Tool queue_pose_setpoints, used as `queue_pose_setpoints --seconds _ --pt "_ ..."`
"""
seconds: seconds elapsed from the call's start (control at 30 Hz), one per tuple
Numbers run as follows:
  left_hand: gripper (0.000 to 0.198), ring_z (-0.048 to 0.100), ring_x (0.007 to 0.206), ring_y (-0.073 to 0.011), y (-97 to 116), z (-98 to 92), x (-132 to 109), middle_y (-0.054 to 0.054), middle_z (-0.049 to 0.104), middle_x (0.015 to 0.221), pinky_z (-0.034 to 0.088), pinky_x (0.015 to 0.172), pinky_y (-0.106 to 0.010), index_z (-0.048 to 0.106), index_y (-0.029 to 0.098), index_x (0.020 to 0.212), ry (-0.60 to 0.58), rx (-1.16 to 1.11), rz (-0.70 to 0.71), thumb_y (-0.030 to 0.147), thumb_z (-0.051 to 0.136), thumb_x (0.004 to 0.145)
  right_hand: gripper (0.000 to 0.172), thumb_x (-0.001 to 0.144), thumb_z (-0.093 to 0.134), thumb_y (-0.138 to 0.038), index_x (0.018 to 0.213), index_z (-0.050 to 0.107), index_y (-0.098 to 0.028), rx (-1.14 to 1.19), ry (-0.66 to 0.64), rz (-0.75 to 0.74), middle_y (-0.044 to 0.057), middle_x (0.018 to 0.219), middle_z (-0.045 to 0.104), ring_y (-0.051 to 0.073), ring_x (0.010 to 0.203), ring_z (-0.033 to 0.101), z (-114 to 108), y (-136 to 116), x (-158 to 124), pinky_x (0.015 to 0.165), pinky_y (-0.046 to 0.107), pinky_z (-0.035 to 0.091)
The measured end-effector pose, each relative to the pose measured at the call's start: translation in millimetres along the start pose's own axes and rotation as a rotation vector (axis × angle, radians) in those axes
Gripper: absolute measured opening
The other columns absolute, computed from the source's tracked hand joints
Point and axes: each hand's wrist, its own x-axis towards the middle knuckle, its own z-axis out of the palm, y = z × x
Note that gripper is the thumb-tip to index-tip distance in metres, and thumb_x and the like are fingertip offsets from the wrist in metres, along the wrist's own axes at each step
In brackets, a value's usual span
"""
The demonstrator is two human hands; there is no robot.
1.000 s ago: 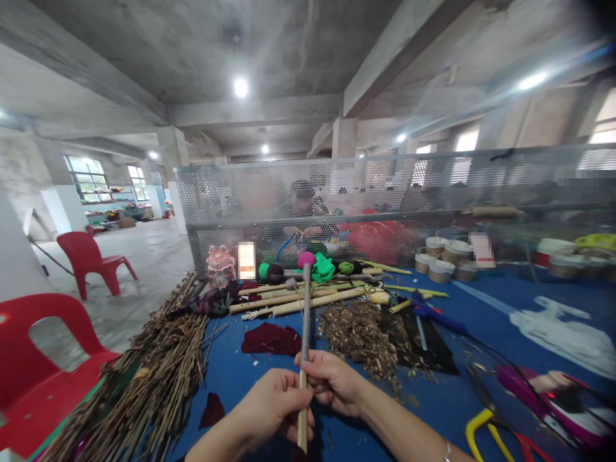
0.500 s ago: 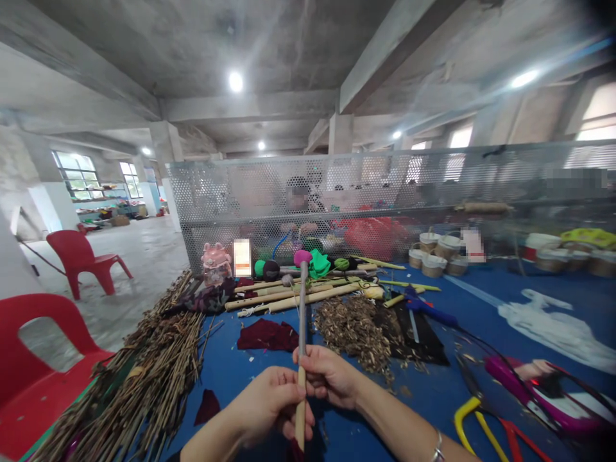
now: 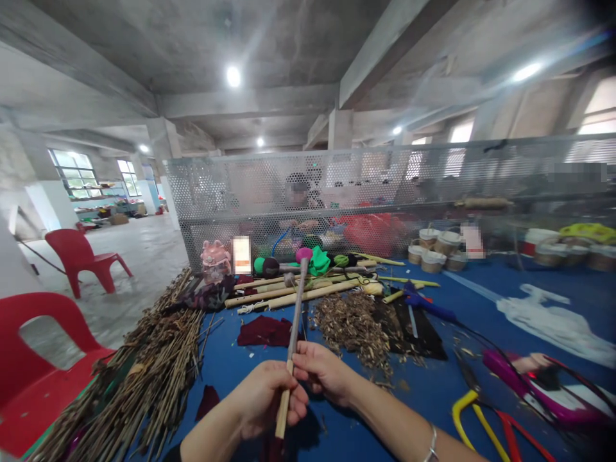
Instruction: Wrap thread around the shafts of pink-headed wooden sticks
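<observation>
Far left: a red chair (image 3: pixel 43 359) stands beside the blue table (image 3: pixel 481 301).
Left of hands: a bundle of twigs (image 3: pixel 144 378) lies along the table's edge.
Behind hands: a dark red cloth (image 3: pixel 264 330), then bamboo sticks (image 3: pixel 298 295) lying crosswise.
Right: a heap of wood chips (image 3: pixel 353 324); nearer, a yellow-handled tool (image 3: pixel 469 410).
Stick (image 3: pixel 294 321): held above the table, nearly upright, top leaning right.
Left hand (image 3: pixel 262 398): fingers curled tight round the stick's pale lower part.
Right hand (image 3: pixel 320 372): fingertips pinched on the stick just above.

A single head-worn view looks forward and slightly down, close over the blue worktop (image 3: pixel 250 372)'s near edge toward its far edge.
</observation>
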Motion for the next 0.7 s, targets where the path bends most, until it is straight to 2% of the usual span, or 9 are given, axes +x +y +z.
queue_pose_setpoints --seconds 0.07,0.17,0.27,0.37,0.47,0.6,0.7 --pt "0.022 0.038 0.033 -0.0044 1.3 -0.7 4.3 0.004 0.047 0.047 0.026 0.033 -0.015 0.05 0.014 0.078 0.076 -0.096 -0.066 0.035 0.051 0.071 0.032 0.071 0.062 -0.043 0.078 0.045 -0.016 -0.032 0.038 0.016 -0.009 0.052 0.041 0.001 0.034 0.02 0.3 2.6 1.2 0.031 0.016 0.011" --pt "0.031 0.021 0.028 -0.0013 3.4 -5.3 10.8 0.01 0.03 0.041 0.011 0.031 -0.013 0.043 0.017 0.07 0.19 -0.165 -0.098 0.047 0.043 0.079 0.033 0.073 0.056 -0.046 0.083 0.042 -0.018 -0.108 0.048 -0.013 -0.012 0.047 0.033 0.002 0.034 0.017 -0.4 9.9 3.8 0.032 0.015 0.015" --pt "0.032 0.014 0.029 -0.0006 6.6 -10.2 12.1 0.012 0.023 0.04 0.005 0.032 -0.013 0.039 0.018 0.069 0.273 -0.162 -0.072 0.048 0.041 0.081 0.027 0.076 0.053 -0.042 0.088 0.04 -0.021 -0.303 0.121 -0.122 -0.012 0.048 0.034 0.004 0.034 0.025 -1.9 12.5 2.9 0.035 0.016 0.021" --pt "0.034 0.013 0.028 -0.0011 9.4 -11.2 8.1 0.012 0.021 0.038 0.003 0.032 -0.014 0.038 0.018 0.067 0.289 -0.106 -0.022 0.05 0.042 0.079 0.013 0.078 0.051 -0.028 0.086 0.047 -0.019 -0.575 0.226 -0.264 -0.007 0.056 0.043 0.006 0.047 0.039 -2.9 6.6 -2.9 0.045 0.019 0.03" --pt "0.039 0.013 0.028 -0.0018 11.6 -10.5 3.8 0.012 0.022 0.036 0.005 0.031 -0.015 0.038 0.019 0.065 0.289 -0.006 0.083 0.056 0.042 0.076 0.009 0.076 0.053 -0.022 0.084 0.053 -0.017 -0.794 0.265 -0.367 -0.002 0.067 0.053 0.01 0.063 0.046 -2.1 0.1 -10.2 0.059 0.022 0.035" --pt "0.042 0.014 0.027 -0.0025 16.1 -14.0 1.2 0.012 0.024 0.035 0.008 0.03 -0.015 0.038 0.02 0.065 0.302 0.042 0.238 0.061 0.045 0.071 0.019 0.078 0.053 -0.03 0.092 0.056 -0.018 -0.911 0.274 -0.362 -0.001 0.068 0.058 0.013 0.062 0.05 4.3 -4.3 -19.0 0.061 0.024 0.037" --pt "0.041 0.014 0.027 -0.0029 20.7 -19.0 -0.7 0.012 0.024 0.034 0.01 0.029 -0.016 0.036 0.021 0.066 0.338 0.04 0.344 0.06 0.047 0.07 0.031 0.08 0.051 -0.033 0.108 0.053 -0.019 -1.001 0.415 -0.529 0.007 0.096 0.061 0.019 0.085 0.054 5.7 -15.5 -20.4 0.076 0.029 0.038"
